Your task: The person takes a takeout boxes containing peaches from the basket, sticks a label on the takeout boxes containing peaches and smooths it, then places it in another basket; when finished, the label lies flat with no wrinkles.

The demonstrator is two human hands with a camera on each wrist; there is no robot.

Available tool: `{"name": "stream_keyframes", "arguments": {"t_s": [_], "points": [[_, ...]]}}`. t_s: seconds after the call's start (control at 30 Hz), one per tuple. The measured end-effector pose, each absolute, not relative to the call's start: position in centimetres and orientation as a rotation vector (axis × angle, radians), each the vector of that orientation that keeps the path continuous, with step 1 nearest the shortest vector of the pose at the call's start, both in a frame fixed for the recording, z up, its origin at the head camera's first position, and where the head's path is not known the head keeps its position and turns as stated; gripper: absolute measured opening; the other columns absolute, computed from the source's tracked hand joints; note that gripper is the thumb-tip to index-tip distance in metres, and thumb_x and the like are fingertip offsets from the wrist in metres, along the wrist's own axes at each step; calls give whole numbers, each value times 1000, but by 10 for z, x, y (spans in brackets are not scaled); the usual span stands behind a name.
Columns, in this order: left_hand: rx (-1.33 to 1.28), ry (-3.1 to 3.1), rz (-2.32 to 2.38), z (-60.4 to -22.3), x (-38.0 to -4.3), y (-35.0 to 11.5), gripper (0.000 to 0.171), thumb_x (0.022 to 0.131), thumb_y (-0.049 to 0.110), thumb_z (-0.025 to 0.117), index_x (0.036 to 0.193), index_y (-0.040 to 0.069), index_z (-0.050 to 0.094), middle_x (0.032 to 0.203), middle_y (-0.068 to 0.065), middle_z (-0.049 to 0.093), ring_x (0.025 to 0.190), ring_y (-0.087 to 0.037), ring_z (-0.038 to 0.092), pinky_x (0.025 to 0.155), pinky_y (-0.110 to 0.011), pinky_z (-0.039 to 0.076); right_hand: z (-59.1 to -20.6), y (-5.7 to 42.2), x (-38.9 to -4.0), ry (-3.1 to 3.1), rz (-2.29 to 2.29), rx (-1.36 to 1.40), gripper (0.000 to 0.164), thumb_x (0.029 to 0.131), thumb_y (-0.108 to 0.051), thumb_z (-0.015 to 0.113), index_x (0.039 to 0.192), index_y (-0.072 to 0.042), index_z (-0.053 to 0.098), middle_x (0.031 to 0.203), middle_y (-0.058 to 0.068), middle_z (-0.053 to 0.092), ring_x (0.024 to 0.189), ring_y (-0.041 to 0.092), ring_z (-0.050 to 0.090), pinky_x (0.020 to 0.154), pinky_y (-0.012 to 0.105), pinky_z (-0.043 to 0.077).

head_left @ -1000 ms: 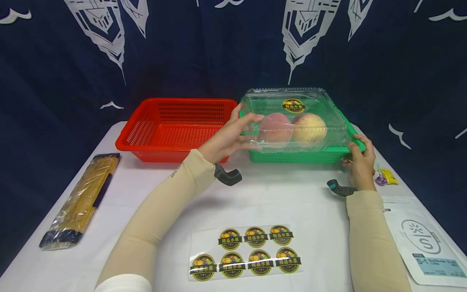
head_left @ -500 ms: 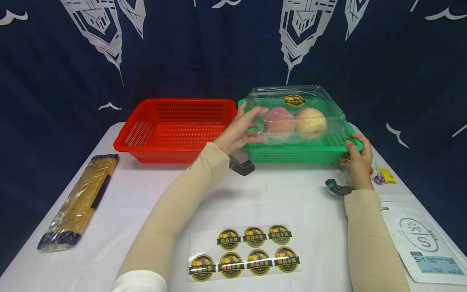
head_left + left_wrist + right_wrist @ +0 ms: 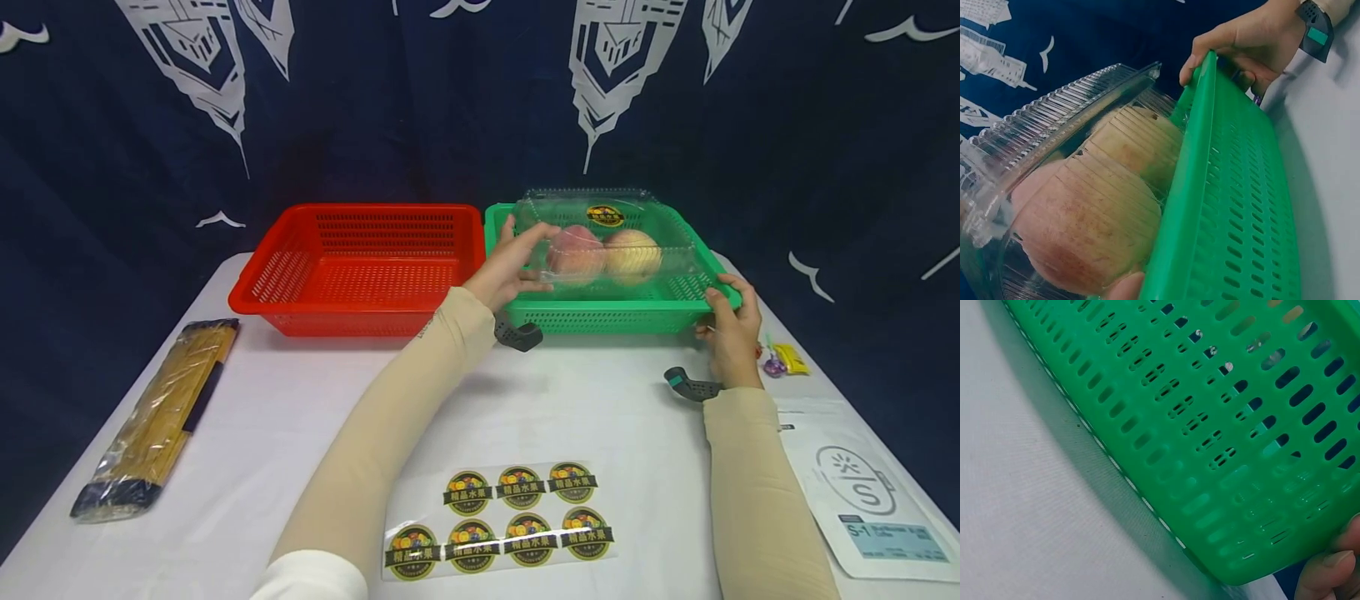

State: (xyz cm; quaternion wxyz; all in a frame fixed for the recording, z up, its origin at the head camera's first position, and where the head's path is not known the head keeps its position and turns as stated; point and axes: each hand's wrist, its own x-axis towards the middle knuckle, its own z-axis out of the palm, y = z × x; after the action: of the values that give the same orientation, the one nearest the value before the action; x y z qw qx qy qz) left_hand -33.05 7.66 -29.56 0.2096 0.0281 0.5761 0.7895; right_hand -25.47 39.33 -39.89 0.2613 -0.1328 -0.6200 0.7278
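Observation:
A clear plastic clamshell box (image 3: 615,204) with two peaches (image 3: 632,257) inside sits partly within the green basket (image 3: 600,321). A round fruit sticker (image 3: 605,216) is on its lid. My left hand (image 3: 513,262) holds the box by its left end, fingers spread along the side. In the left wrist view, the peaches (image 3: 1091,219) show through the ribbed plastic, close behind the basket's rim. My right hand (image 3: 733,329) grips the basket's front right corner, thumb on the rim; its fingertips (image 3: 1329,575) show at the right wrist view's lower right.
A red basket (image 3: 360,321) stands left of the green one. Wrapped wooden skewers (image 3: 161,417) lie at the far left. A sheet of round stickers (image 3: 498,525) lies in front. Small candies (image 3: 787,360) and a white pouch (image 3: 862,492) are on the right.
My left hand has moved right with the box, which has shifted slightly right and then come down into the green basket. The right hand has stayed on the basket corner.

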Motion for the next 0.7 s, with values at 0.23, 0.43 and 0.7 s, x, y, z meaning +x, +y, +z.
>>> {"name": "stream_keyframes", "arguments": {"t_s": [0.23,0.43,0.7], "points": [[28,1618,2147,-301,-335,85,107,101,27,70,174,38,-8,180,-5,14,133,-55,58,106,-57,57,-400,393,-255,-1668,1973,-355,28,110,-21,62,137,-29,60,118,-2,50,74,13,46,54,17,43],[9,1647,2117,-306,-338,91,108,102,26,67,172,36,-14,181,-8,8,139,-59,52,110,-60,52,-402,394,-256,-1685,1940,-349,30,110,-21,61,138,-29,59,121,-2,50,77,14,46,55,17,42],[6,1725,2036,-310,-342,96,107,103,26,64,171,34,-19,182,-5,-7,152,-52,39,115,-62,47,-403,396,-256,-1680,1945,-339,30,110,-21,61,138,-29,59,122,-2,50,77,15,46,55,17,43]]}}
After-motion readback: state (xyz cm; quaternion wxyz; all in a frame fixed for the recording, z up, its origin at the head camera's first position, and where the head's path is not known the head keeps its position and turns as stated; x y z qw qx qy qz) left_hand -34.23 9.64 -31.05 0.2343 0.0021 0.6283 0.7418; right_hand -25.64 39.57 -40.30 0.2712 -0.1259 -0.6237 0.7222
